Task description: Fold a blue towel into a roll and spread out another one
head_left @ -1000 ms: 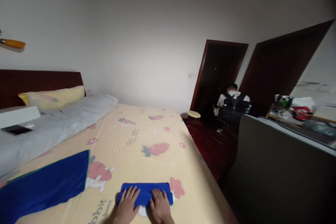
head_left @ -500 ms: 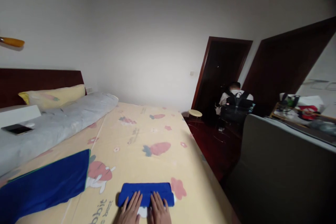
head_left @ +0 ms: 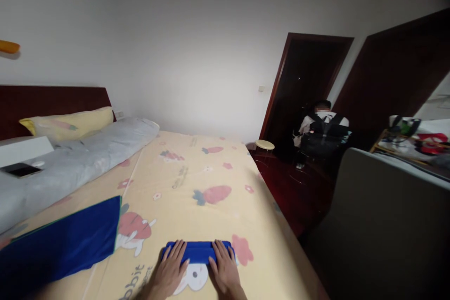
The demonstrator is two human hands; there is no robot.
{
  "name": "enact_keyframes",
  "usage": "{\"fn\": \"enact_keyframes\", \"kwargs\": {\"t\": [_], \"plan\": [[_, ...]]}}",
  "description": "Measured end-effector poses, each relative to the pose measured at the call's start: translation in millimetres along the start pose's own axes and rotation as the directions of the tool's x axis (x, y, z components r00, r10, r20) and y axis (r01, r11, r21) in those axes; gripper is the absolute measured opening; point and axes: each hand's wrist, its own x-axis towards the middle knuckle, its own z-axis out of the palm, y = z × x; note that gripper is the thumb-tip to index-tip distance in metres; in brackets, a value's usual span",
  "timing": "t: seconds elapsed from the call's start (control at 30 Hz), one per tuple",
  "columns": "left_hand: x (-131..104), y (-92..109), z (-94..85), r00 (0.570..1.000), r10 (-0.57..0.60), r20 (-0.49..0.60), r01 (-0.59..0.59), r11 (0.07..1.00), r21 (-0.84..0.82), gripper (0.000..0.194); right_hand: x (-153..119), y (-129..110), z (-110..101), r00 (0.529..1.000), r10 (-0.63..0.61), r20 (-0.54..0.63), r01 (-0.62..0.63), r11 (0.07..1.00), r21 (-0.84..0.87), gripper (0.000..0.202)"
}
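Observation:
A blue towel (head_left: 198, 251), folded into a narrow strip, lies on the bed near its front. My left hand (head_left: 173, 265) grips its left end, fingers over the top to the far edge and thumb at the near edge. On the other end, my right hand (head_left: 224, 262) holds it the same way. A second blue cloth (head_left: 70, 239) with green edging is spread on the bed to the left, its near part in shadow.
The bed (head_left: 183, 211) has a printed yellow sheet. A grey bedding roll (head_left: 105, 143), a yellow pillow (head_left: 70, 124) and a phone (head_left: 21, 169) lie left. Right are a stool (head_left: 264, 145), a seated person (head_left: 323, 126), a dark panel (head_left: 379, 215) and a cluttered table (head_left: 404, 147).
My hands have moved apart to the towel's two ends, with fingers further over it. The towel looks narrower front to back. The camera view has shifted slightly.

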Motion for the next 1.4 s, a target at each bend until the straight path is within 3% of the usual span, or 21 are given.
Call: {"fn": "enact_keyframes", "kwargs": {"t": [0.3, 0.53, 0.7, 0.87, 1.0, 1.07, 1.13, 1.27, 1.4], "plan": [[32, -8, 4.3, 0.994, -0.068, -0.085, 0.075, 0.995, 0.073, 0.051, 38, 8, -13, 0.980, 0.130, 0.148, -0.136, 0.990, 0.034, 0.061], [49, -13, 18.2, 0.964, -0.196, -0.180, 0.214, 0.973, 0.082, 0.053, 54, 18, -5, 0.977, 0.162, 0.139, -0.167, 0.986, 0.028, 0.063], [54, -13, 13.3, 0.969, -0.195, -0.152, 0.211, 0.972, 0.099, 0.053, 57, 23, -6, 0.978, 0.152, 0.140, -0.155, 0.988, 0.009, 0.060], [63, 16, 27.4, 0.965, -0.162, -0.207, 0.194, 0.970, 0.145, 0.055, 59, -7, 13, 0.990, 0.141, -0.013, -0.142, 0.988, -0.061, 0.052], [56, 46, 47.2, 0.981, 0.036, -0.191, -0.018, 0.995, 0.096, 0.065, 43, -36, 38, 0.995, -0.002, -0.097, 0.002, 1.000, 0.000, 0.049], [47, 44, 42.8, 0.981, 0.102, -0.166, -0.089, 0.993, 0.083, 0.065, 31, -33, 37, 0.993, -0.071, -0.092, 0.072, 0.997, 0.017, 0.048], [38, 31, 28.6, 0.985, 0.105, -0.137, -0.095, 0.992, 0.081, 0.062, 21, -17, 25, 0.994, -0.091, -0.056, 0.092, 0.996, 0.018, 0.050], [26, -2, -0.6, 0.996, 0.016, -0.083, -0.011, 0.997, 0.070, 0.057, 11, 24, 0, 1.000, 0.017, 0.008, -0.017, 1.000, 0.007, 0.055], [26, -9, -6.7, 0.995, -0.097, -0.009, 0.097, 0.994, 0.051, 0.054, 15, 36, -4, 0.996, 0.066, 0.052, -0.068, 0.997, 0.031, 0.057]]}}
